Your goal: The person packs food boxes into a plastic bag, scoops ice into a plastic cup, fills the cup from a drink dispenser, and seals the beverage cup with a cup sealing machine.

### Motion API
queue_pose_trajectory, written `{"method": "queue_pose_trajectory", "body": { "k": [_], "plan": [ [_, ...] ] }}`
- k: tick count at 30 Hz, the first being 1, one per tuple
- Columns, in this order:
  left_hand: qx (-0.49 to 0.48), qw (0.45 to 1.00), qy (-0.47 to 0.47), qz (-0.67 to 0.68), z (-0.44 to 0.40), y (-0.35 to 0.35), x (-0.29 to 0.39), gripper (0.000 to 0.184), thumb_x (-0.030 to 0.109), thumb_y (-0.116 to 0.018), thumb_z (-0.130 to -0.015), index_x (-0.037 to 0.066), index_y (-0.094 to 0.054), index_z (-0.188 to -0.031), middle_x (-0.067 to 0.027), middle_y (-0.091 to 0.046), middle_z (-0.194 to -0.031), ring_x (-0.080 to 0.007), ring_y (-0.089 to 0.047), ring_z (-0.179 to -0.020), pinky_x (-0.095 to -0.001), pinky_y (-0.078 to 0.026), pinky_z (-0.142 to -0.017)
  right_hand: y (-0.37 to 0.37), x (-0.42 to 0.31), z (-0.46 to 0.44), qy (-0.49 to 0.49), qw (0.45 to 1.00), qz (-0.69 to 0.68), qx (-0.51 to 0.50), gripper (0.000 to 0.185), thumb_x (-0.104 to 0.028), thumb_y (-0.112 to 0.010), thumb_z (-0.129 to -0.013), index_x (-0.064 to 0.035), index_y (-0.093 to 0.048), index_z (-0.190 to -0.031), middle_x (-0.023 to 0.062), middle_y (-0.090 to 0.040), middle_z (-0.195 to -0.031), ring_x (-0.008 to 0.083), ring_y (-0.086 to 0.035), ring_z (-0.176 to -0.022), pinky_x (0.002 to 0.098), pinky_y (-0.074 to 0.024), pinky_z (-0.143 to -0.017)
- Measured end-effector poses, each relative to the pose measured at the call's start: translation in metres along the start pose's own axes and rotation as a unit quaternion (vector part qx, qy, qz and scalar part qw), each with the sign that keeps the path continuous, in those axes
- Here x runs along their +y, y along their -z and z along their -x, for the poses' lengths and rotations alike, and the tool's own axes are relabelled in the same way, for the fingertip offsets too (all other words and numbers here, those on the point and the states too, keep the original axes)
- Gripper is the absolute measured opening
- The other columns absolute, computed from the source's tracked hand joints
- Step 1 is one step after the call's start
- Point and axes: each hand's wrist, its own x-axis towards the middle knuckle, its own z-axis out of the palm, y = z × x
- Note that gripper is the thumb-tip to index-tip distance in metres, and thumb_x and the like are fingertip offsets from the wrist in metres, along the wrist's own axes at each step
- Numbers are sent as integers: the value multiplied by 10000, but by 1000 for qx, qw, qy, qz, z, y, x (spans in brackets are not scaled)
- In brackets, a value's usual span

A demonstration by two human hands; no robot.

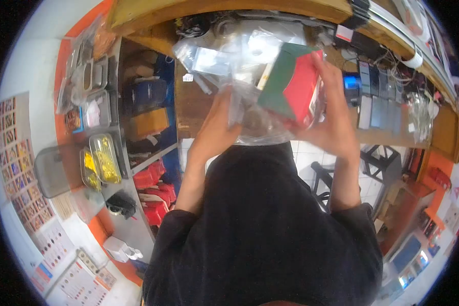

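From the head view, the right hand (336, 115) grips the right side of a green-and-red rectangular box (283, 81) above the brown wooden worktop (191, 107); the left pinches a clear plastic bag (255, 125). Apparently, box and bag are being handled together, calling for steady hands.

You had bright, diffuse light across the left wall (23, 76), but the shelves (155, 157) beside it fell into shade. Your wide lens bowed straight lines and left black corners. Glare streaked the clear bag (247, 122) — your right fingers (333, 76) smeared slightly — and your black shirt (255, 219) lost most detail.
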Motion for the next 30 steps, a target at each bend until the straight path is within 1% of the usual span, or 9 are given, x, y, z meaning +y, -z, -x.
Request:
{"method": "queue_pose_trajectory", "body": {
  "k": [2, 5, 8, 13, 16, 21, 24, 28, 30],
  "plan": [
    [-20, 1000, 6, 20, -4, 2, 3, 813, 54, -644, -806, -61, -285, -1527, -318, -304, -1567, -430, -280, -1490, -435, -262, -1217, -4, -16, -5, 146, 989, -30, -13, 1045, -184, -910, -587, -141, -396, -1495, 220, -409, -1430, 395, -495, -1198, 467, -449, -1043],
    [-175, 929, 181, 271, 6, 27, -11, 825, 59, -663, -791, -50, -302, -1526, -288, -296, -1587, -390, -289, -1498, -430, -258, -1219, -88, 19, 10, 170, 968, -156, -95, 922, -252, -905, -646, -156, -432, -1432, 211, -428, -1424, 440, -442, -1301, 513, -420, -1075],
    [-298, 934, 175, 86, 37, 7, -81, 927, 25, -662, -762, -28, -213, -1572, -274, -244, -1622, -353, -260, -1519, -408, -237, -1230, -163, 89, 28, 160, 965, -64, -197, 741, -217, -836, -735, -181, -487, -1387, 240, -472, -1327, 449, -513, -1227, 509, -456, -1020],
    [-119, 989, 82, 1, 54, -43, -124, 1080, -78, -596, -729, 15, 28, -1606, -284, -159, -1647, -360, -182, -1541, -383, -192, -1250, -217, 138, 64, 147, 943, 227, -191, 402, -172, -606, -887, -225, -608, -1285, 235, -501, -1301, 451, -528, -1191, 596, -432, -995],
    [-88, 992, 94, -10, 57, -32, -102, 1017, -97, -561, -744, -1, -28, -1605, -303, -181, -1631, -388, -187, -1532, -392, -197, -1250, -261, 128, 53, 142, 910, 323, -216, 549, -151, -604, -901, -290, -510, -1423, 262, -491, -1387, 451, -488, -1270, 595, -367, -1055],
    [-48, 992, 105, -46, 83, 23, -71, 901, -91, -531, -775, -37, -144, -1587, -295, -245, -1614, -377, -231, -1522, -395, -217, -1242, -292, 127, 29, 44, 887, 325, -324, 545, -218, -585, -933, -241, -479, -1467, 190, -582, -1324, 430, -475, -1295, 616, -305, -1099],
    [-11, 994, 108, -26, 76, 22, -75, 907, -82, -545, -779, -32, -139, -1589, -290, -224, -1623, -366, -223, -1526, -395, -216, -1242, -296, 119, 36, 89, 876, 412, -235, 569, -254, -592, -945, -252, -443, -1494, 177, -572, -1340, 373, -471, -1317, 620, -290, -1107],
    [-6, 994, 110, -22, 71, 11, -94, 939, -58, -580, -768, -3, -147, -1599, -253, -239, -1636, -355, -231, -1528, -380, -207, -1243, -282, 109, 24, 116, 855, 408, -299, 616, -282, -641, -925, -254, -438, -1506, 192, -483, -1467, 362, -412, -1399, 664, -243, -1130],
    [-3, 992, 122, -26, 66, 16, -94, 941, -58, -582, -767, -5, -145, -1599, -254, -241, -1635, -355, -233, -1528, -381, -211, -1242, -283, 114, 23, 116, 892, 335, -280, 601, -302, -641, -906, -236, -487, -1483, 226, -436, -1511, 457, -360, -1421, 652, -246, -1141]
  ]
}}
